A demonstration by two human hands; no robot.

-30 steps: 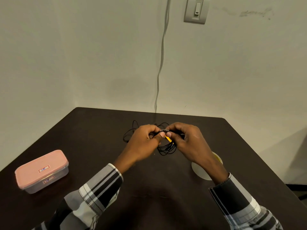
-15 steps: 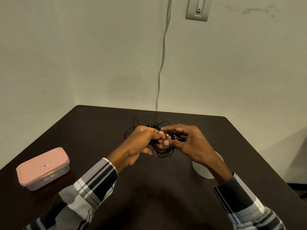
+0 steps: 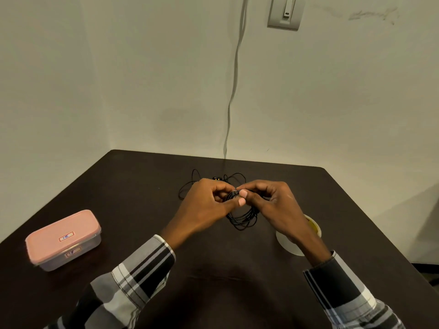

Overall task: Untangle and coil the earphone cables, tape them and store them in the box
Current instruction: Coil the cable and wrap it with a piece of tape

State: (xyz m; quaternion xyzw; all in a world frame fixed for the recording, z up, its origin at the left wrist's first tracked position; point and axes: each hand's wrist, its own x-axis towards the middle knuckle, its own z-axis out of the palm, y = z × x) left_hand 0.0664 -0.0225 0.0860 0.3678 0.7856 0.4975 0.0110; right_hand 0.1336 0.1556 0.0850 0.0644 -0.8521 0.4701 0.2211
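Two hands meet over the middle of the dark brown table (image 3: 133,191), pinching one thin black earphone cable (image 3: 244,218) wound into a small coil that hangs between them, just above the tabletop. The left hand (image 3: 206,205) has its thumb and curled fingers closed on the upper part of the coil; the right hand (image 3: 275,203) pinches the same spot from the other side, thumbnails almost touching. Behind the hands, toward the far edge, more loose black cable (image 3: 190,184) lies in untidy loops with a small yellow-marked piece among them.

By my reading, coiling is under way on one set, taping has not begun, and the loose strands are left to sort. A white roll of tape (image 3: 288,244) sits near the right edge, partly under the right wrist. Well apart, near the left edge, the pink-lidded clear plastic box (image 3: 63,239) is shut, so nothing appears stored.

Pale walls meet in a corner behind the table, with a grey wall cord (image 3: 234,74) running down and a switch plate (image 3: 285,11) above.
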